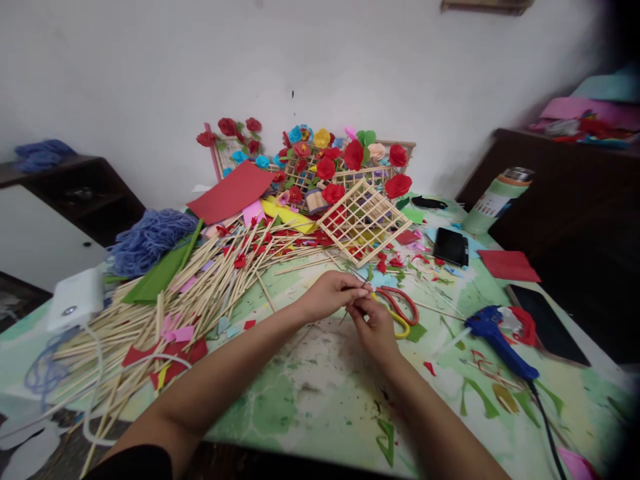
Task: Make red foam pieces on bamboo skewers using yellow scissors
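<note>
My left hand (pixel 330 293) and my right hand (pixel 374 325) meet over the middle of the green table (pixel 310 387). The fingers of both are pinched together on something small and thin that I cannot make out. Red-handled scissors (pixel 400 307) lie just right of my hands. A big heap of thin wooden sticks (pixel 200 287) spreads to the left, mixed with red paper bits. A small wooden lattice (pixel 364 222) lies tilted behind my hands. Further back, lattices covered with paper flowers (pixel 330 163) lean on the wall.
A blue glue gun (pixel 495 340) with its cord lies at the right. A black phone (pixel 547 323), a black wallet-like case (pixel 451 247), red paper (pixel 507 265) and a green bottle (pixel 493 200) are further right. Blue yarn (pixel 147 240) and a white box (pixel 75 300) sit left.
</note>
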